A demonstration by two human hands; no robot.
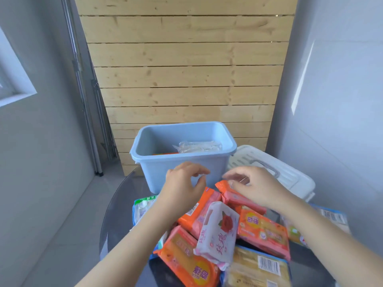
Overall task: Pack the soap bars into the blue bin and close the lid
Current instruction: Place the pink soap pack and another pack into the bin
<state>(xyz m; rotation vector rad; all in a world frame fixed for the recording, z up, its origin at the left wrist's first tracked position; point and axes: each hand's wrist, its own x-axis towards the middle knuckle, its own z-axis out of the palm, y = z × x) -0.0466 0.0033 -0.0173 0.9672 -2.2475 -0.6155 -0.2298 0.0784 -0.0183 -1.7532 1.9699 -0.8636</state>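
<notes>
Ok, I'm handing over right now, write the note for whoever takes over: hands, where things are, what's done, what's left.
Left hand: loosely curled above the pile, holding nothing.
Right hand: fingertips at the end of an orange soap pack; a firm grip isn't clear.
Blue bin: open, behind the pile, with a clear-wrapped pack and something orange inside.
White lid: lying to the bin's right.
Done: a few packs binned.
Left: the soap pile on the table, then the lid.

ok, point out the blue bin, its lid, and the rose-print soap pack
blue bin [178, 172]: head view, front wall.
lid [294, 179]: head view, ribbed top right of handle.
rose-print soap pack [217, 228]: head view, wrapper middle.
</notes>
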